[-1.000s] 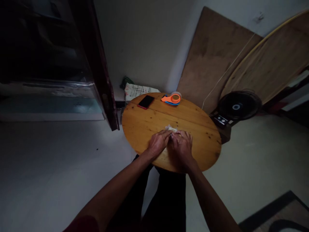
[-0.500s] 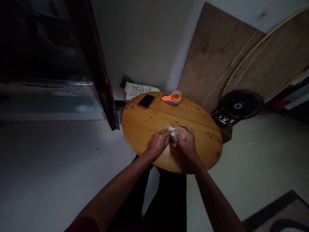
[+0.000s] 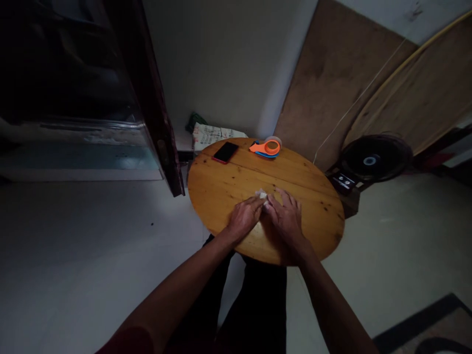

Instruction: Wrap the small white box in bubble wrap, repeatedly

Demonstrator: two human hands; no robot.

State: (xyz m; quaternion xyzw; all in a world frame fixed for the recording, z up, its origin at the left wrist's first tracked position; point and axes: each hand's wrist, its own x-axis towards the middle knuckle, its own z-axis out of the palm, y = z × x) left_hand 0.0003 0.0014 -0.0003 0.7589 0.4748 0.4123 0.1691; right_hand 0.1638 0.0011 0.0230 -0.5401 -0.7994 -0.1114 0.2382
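Note:
A small white thing (image 3: 261, 194) in crumpled, clear-looking wrapping lies low over the round wooden table (image 3: 221, 196). Its exact kind cannot be made out, and my fingers cover most of it. My left hand (image 3: 245, 216) is closed on its left side, thumb and fingers pressed together. From the right, my right hand (image 3: 286, 215) presses thumb and fingertips against it, with the other fingers bent over the tabletop. Both hands meet at the wrapping near the table's middle.
A dark phone with a red edge (image 3: 225, 152) lies at the table's back left. Beside it is an orange and blue tape dispenser (image 3: 267, 147). A round black fan (image 3: 372, 160) stands right of the table; wooden boards (image 3: 342, 69) lean on the wall. A dark door frame (image 3: 157, 118) rises at left.
My right hand has shifted inward over the white wrapped thing, so less of it shows now. My left hand keeps its hold. The whole view has moved slightly.

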